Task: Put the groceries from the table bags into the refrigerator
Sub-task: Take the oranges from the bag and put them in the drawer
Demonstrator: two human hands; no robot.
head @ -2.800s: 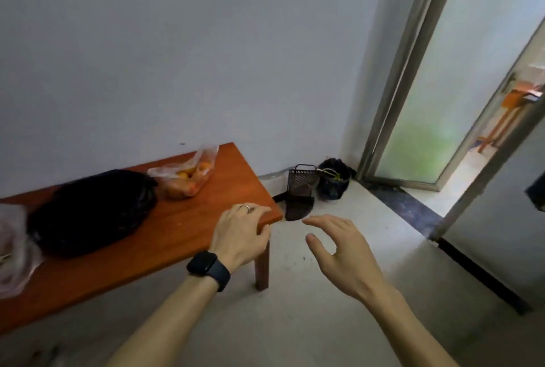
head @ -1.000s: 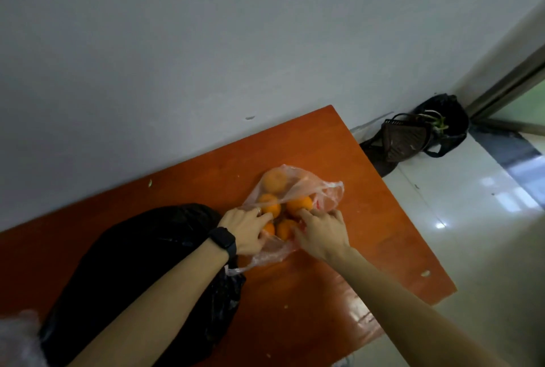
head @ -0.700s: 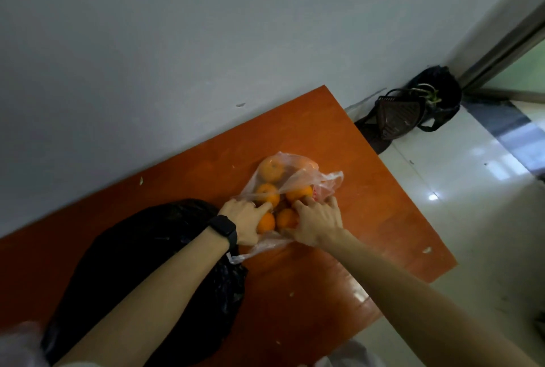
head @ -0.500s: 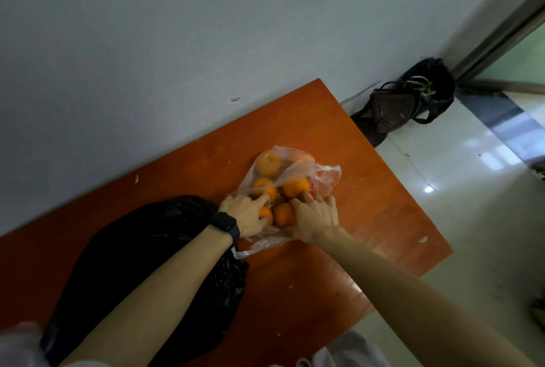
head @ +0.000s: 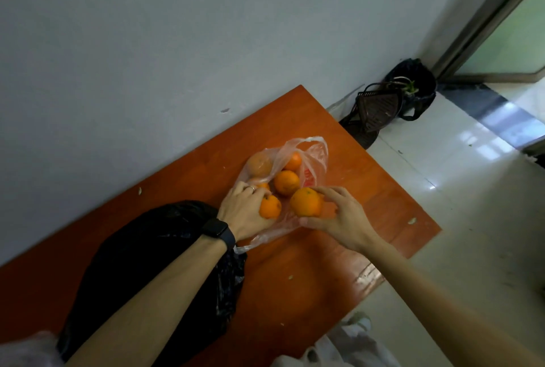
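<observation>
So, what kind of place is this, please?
Probably a home, near a doorway: a wooden table against a plain wall, a bag of oranges on it, a tiled floor.

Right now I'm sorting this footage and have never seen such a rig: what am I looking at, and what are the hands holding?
There is no machine. A camera worn on a person's head looks down at their two bare hands. An orange-brown table stands against a wall. On it lie a clear plastic bag of oranges and a black bag. The left hand, with a watch on its wrist, grips a small orange. The right hand holds a larger orange. No refrigerator is in view.
</observation>
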